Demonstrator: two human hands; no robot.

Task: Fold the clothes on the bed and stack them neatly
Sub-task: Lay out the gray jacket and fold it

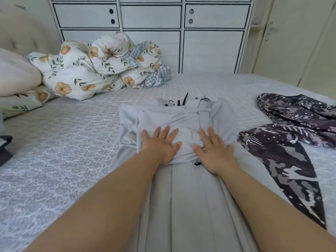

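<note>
Two bare forearms reach in from the bottom edge, which cuts them off above the elbows. Between and under them lies the lower part of a pale grey, smooth-fabric garment (181, 206) in long lengthwise folds; its nearest end runs out of view, so its full length cannot be judged. At the ends of the arms, the left hand (160, 144) and the right hand (214, 151) lie side by side, palms down, fingers straight and spread, pressing flat on a folded-over panel of the same garment and gripping nothing. The cloth bunches into small wrinkles between the two thumbs. A small dark tab (197, 163) peeks out just beside the right wrist; what it is cannot be made out.

To the right of the right hand, apart from the grey garment, a dark purple-and-grey patterned cloth (283, 148) sprawls unfolded, its far part cut by the frame edge. Well left of the left hand, a dark item (5, 148) is only partly in view.

Beyond the fingertips, black cords (183, 101) and a small round button show at the garment's top, possibly a collar or hood. All rests on the bed's pale patterned cover (72, 142). Farther off to the left sit a crumpled floral quilt (94, 70) and a cream pillow (16, 73), with a white panelled wardrobe (151, 20) behind.
</note>
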